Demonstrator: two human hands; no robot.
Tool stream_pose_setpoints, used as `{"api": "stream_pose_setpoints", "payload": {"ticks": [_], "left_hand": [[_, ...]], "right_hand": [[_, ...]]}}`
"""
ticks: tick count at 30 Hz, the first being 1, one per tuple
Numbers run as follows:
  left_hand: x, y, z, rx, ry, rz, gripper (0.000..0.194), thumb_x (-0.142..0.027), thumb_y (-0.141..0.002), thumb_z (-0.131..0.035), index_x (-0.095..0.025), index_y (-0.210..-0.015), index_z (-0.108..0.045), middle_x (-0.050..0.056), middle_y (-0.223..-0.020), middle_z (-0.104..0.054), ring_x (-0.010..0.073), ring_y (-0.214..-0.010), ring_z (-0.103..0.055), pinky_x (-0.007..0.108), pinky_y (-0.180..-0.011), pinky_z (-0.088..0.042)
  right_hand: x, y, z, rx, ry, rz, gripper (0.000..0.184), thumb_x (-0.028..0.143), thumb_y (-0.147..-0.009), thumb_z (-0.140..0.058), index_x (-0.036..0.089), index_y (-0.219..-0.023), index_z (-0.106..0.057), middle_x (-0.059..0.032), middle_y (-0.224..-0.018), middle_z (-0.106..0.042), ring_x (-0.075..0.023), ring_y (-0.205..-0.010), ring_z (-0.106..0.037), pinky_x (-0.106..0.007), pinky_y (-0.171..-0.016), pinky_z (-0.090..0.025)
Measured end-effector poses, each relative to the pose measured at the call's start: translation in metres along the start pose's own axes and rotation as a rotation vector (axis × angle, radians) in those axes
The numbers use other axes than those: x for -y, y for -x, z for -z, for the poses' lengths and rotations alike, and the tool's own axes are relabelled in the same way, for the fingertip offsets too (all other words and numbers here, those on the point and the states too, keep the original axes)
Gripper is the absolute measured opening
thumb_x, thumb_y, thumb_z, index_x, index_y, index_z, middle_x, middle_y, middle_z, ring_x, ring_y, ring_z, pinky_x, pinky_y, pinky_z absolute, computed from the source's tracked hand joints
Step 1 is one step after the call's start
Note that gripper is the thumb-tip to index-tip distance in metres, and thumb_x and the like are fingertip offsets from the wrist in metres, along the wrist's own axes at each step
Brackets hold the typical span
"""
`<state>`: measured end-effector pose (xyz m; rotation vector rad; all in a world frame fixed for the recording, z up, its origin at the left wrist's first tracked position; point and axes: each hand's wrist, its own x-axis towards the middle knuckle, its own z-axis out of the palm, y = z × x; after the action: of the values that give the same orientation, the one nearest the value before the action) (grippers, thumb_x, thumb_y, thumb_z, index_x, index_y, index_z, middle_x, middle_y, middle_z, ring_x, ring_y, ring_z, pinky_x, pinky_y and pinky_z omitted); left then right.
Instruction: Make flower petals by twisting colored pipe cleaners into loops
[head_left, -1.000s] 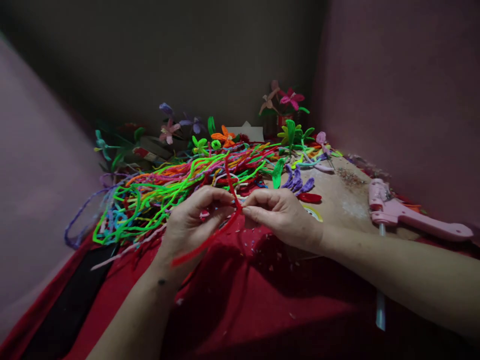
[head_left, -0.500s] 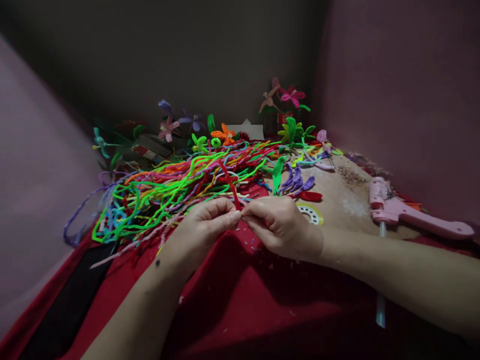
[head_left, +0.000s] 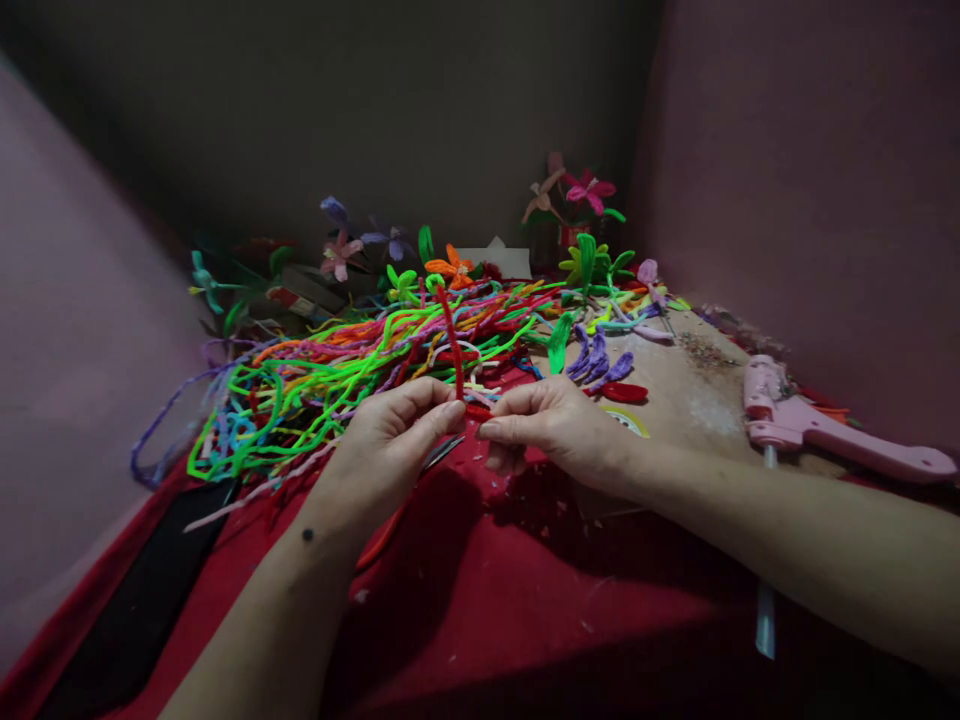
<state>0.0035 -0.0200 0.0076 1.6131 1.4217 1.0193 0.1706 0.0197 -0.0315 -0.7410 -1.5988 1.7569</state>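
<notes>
A red pipe cleaner (head_left: 454, 352) stands up from the fingers of my left hand (head_left: 390, 440), which pinches it between thumb and forefinger. A short stretch of red runs across from there to my right hand (head_left: 555, 425), whose thumb and forefinger are pinched at its end. Below my left hand, part of a pair of scissors (head_left: 442, 452) with a red handle lies on the red cloth (head_left: 480, 580). Just past my right hand are a finished red petal (head_left: 624, 393), purple petals (head_left: 592, 355), a green leaf (head_left: 559, 343) and a partly covered yellow-rimmed tape roll (head_left: 628, 422).
A heap of colourful pipe cleaners (head_left: 337, 370) spreads to the left. A pink glue gun (head_left: 847, 435) with a glue stick (head_left: 765, 610) lies at right on a brown board (head_left: 697, 400). Pipe-cleaner flowers (head_left: 450, 268) stand behind. A black strip (head_left: 142, 600) lies at left.
My hands have moved slightly apart, baring a stretch of red pipe cleaner between them. Its upright part now stands taller and straighter. The scissors have come into view below my left hand.
</notes>
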Motion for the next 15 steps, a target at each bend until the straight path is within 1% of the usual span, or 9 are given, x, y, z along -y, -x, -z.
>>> {"api": "stream_pose_setpoints", "payload": {"ticks": [3, 5, 7, 8, 10, 12, 13, 15], "left_hand": [[0.0027, 0.0009, -0.0005, 0.042, 0.112, 0.111, 0.019, -0.033, -0.077, -0.060, -0.017, -0.069, -0.057, -0.002, -0.064, -0.055, 0.0107, -0.060, -0.048, 0.022, -0.059, -0.037], [0.0041, 0.0000, 0.0004, 0.059, 0.102, 0.138, 0.020, -0.035, -0.077, -0.059, -0.016, -0.071, -0.056, -0.002, -0.065, -0.053, 0.0107, -0.060, -0.047, 0.023, -0.059, -0.037], [0.0044, -0.0016, 0.0016, 0.032, 0.003, 0.111, 0.020, -0.034, -0.078, -0.058, -0.016, -0.071, -0.055, -0.002, -0.066, -0.052, 0.0108, -0.063, -0.046, 0.023, -0.059, -0.036], [0.0042, -0.0024, 0.0022, 0.014, -0.046, 0.090, 0.020, -0.034, -0.078, -0.057, -0.016, -0.071, -0.055, -0.002, -0.066, -0.052, 0.0110, -0.064, -0.046, 0.023, -0.060, -0.036], [0.0038, -0.0036, 0.0027, -0.005, -0.114, 0.061, 0.020, -0.034, -0.079, -0.056, -0.016, -0.070, -0.053, -0.003, -0.066, -0.050, 0.0110, -0.065, -0.045, 0.023, -0.061, -0.035], [0.0038, -0.0040, 0.0020, -0.005, -0.140, 0.055, 0.021, -0.034, -0.080, -0.054, -0.016, -0.070, -0.052, -0.003, -0.065, -0.049, 0.0109, -0.064, -0.044, 0.023, -0.061, -0.035], [0.0040, -0.0039, 0.0012, 0.001, -0.147, 0.055, 0.022, -0.035, -0.080, -0.053, -0.016, -0.070, -0.052, -0.003, -0.065, -0.048, 0.0107, -0.063, -0.043, 0.023, -0.060, -0.034], [0.0048, -0.0031, -0.0008, 0.019, -0.160, 0.053, 0.022, -0.036, -0.080, -0.052, -0.016, -0.070, -0.051, -0.003, -0.064, -0.047, 0.0102, -0.061, -0.041, 0.022, -0.057, -0.033]], "right_hand": [[0.0014, 0.0013, -0.0019, -0.031, 0.102, 0.100, 0.021, 0.025, -0.074, -0.064, 0.012, -0.058, -0.061, 0.0000, -0.053, -0.058, -0.0083, -0.050, -0.051, -0.023, -0.054, -0.041], [0.0016, 0.0017, -0.0029, -0.058, 0.176, 0.141, 0.020, 0.021, -0.075, -0.063, 0.012, -0.057, -0.061, 0.0008, -0.052, -0.056, -0.0079, -0.050, -0.048, -0.022, -0.053, -0.038], [0.0012, 0.0016, -0.0038, -0.047, 0.172, 0.129, 0.020, 0.021, -0.077, -0.060, 0.012, -0.059, -0.062, -0.0005, -0.056, -0.059, -0.0087, -0.052, -0.051, -0.023, -0.055, -0.040], [0.0009, 0.0013, -0.0043, -0.031, 0.133, 0.108, 0.018, 0.022, -0.078, -0.059, 0.012, -0.063, -0.064, -0.0017, -0.060, -0.061, -0.0094, -0.054, -0.053, -0.024, -0.057, -0.042], [0.0003, 0.0008, -0.0051, -0.010, 0.018, 0.069, 0.014, 0.023, -0.078, -0.058, 0.012, -0.078, -0.067, -0.0028, -0.066, -0.065, -0.0107, -0.058, -0.057, -0.026, -0.061, -0.046], [-0.0005, 0.0004, -0.0055, -0.040, -0.054, 0.068, 0.018, 0.023, -0.076, -0.061, 0.013, -0.090, -0.067, -0.0021, -0.069, -0.066, -0.0107, -0.059, -0.059, -0.027, -0.063, -0.047], [-0.0010, 0.0002, -0.0055, -0.074, -0.053, 0.085, 0.018, 0.022, -0.075, -0.063, 0.013, -0.090, -0.067, -0.0016, -0.069, -0.066, -0.0101, -0.059, -0.058, -0.026, -0.063, -0.046], [-0.0021, 0.0001, -0.0052, -0.139, 0.004, 0.124, 0.012, 0.019, -0.071, -0.066, 0.012, -0.080, -0.069, -0.0009, -0.067, -0.065, -0.0087, -0.059, -0.056, -0.024, -0.062, -0.044]]}}
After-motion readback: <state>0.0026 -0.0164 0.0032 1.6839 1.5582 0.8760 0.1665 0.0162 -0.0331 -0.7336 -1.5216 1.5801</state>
